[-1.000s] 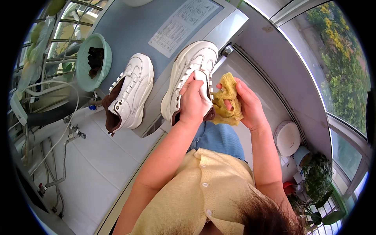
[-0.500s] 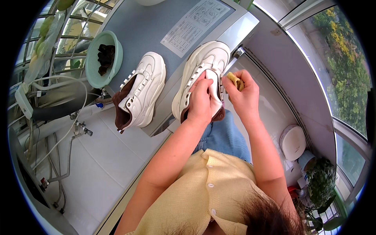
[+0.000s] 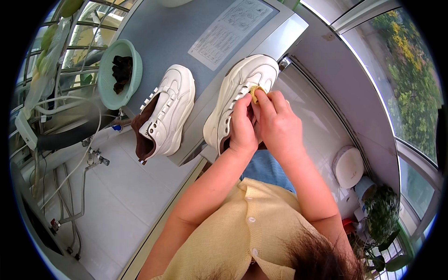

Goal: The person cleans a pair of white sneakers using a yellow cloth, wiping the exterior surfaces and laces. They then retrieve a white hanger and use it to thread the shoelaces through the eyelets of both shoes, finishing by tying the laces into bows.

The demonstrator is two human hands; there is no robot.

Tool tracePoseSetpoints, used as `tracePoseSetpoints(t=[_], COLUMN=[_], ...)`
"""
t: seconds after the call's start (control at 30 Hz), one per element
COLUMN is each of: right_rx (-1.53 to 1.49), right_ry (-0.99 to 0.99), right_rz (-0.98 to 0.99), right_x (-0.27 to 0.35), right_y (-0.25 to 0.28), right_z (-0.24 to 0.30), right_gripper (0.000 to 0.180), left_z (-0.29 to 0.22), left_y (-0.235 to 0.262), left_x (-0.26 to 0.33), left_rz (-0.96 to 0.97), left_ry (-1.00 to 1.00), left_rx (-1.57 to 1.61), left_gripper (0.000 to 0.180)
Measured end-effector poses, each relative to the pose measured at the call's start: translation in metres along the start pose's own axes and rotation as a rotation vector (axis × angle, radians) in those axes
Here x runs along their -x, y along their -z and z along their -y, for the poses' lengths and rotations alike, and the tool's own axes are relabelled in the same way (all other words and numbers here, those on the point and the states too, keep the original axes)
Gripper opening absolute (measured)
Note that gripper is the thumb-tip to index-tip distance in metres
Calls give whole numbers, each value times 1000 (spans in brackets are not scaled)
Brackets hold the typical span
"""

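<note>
A white sneaker [image 3: 232,86] with a brown lining stands toe away from me at the edge of the grey-blue machine top. My left hand [image 3: 243,122] is closed on its tongue and opening, its fingertips partly hidden. Pinched in my right hand [image 3: 278,122] is a small yellow cloth [image 3: 255,92], which presses on the sneaker's tongue and lace area. Both hands nearly touch there and cover the shoe's opening. The matching sneaker [image 3: 173,105], also white with brown inside, stands to the left with no hand on it.
A light green plastic basket [image 3: 101,79] holding dark brown pieces [image 3: 122,73] sits at the far left. A printed instruction sheet [image 3: 228,32] lies on the machine top [image 3: 158,35]. Pipes and a tap [image 3: 99,157] run along the left wall. A potted plant [image 3: 382,212] stands lower right.
My right hand has moved left with the yellow cloth, from beside the sneaker onto its tongue. The held sneaker has shifted slightly. My left hand stays at the opening.
</note>
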State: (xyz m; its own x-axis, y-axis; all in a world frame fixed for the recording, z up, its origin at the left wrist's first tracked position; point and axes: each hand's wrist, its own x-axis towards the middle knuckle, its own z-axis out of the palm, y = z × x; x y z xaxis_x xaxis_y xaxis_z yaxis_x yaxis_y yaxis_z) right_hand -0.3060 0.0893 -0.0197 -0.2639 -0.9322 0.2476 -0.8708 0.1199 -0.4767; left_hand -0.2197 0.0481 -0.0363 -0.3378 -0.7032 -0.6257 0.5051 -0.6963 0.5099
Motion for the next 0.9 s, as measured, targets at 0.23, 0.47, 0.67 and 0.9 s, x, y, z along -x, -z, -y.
tracePoseSetpoints(t=[0.23,0.47,0.67,0.9], right_rx=[18,-32,155,-35], right_ry=[-92,38,-5,95], right_rz=[26,-2,87,-80], right_x=[13,1,6,2], right_y=[-1,0,0,-7], right_z=[-2,-5,0,0], right_gripper=[36,37,40,40], left_z=[9,6,9,6], left_y=[4,-1,3,6], left_x=[-3,-2,0,0], left_rz=[123,51,75,85], left_ry=[12,-32,-16,-40], left_rx=[31,13,26,25], left_gripper=[39,39,38,34])
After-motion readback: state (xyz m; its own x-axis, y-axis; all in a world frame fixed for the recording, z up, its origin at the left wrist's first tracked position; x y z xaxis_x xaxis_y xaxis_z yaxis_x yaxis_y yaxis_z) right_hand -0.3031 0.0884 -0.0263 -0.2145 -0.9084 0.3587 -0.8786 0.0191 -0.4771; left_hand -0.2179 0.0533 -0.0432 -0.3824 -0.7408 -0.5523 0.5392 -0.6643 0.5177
